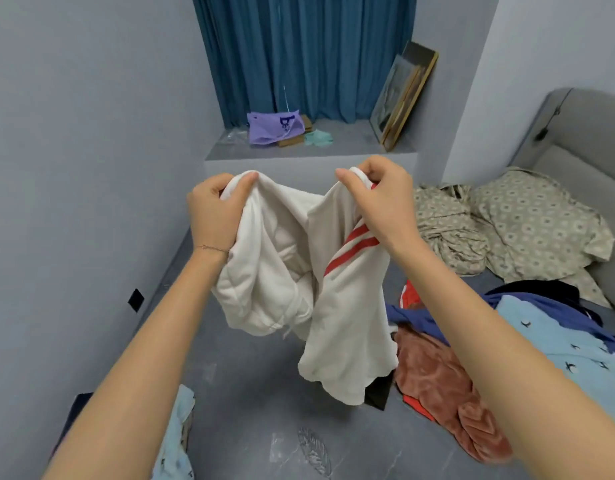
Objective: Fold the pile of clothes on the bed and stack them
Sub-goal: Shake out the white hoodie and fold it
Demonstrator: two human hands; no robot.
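Above the grey bed (264,420), the left grip (216,209) has fingers and thumb curled round one bunched top edge of a white garment (285,271). The right grip (382,202) pinches the other top edge, just above two red stripes (351,251). Held up between both, the garment hangs slack over the bed. To its right lies the pile of clothes (500,344), with a light blue shirt (569,337) and a rust fleece (437,382) on top. Beyond the pile sits a patterned pillow (541,230), and a blue curtain (299,57) covers the far wall.
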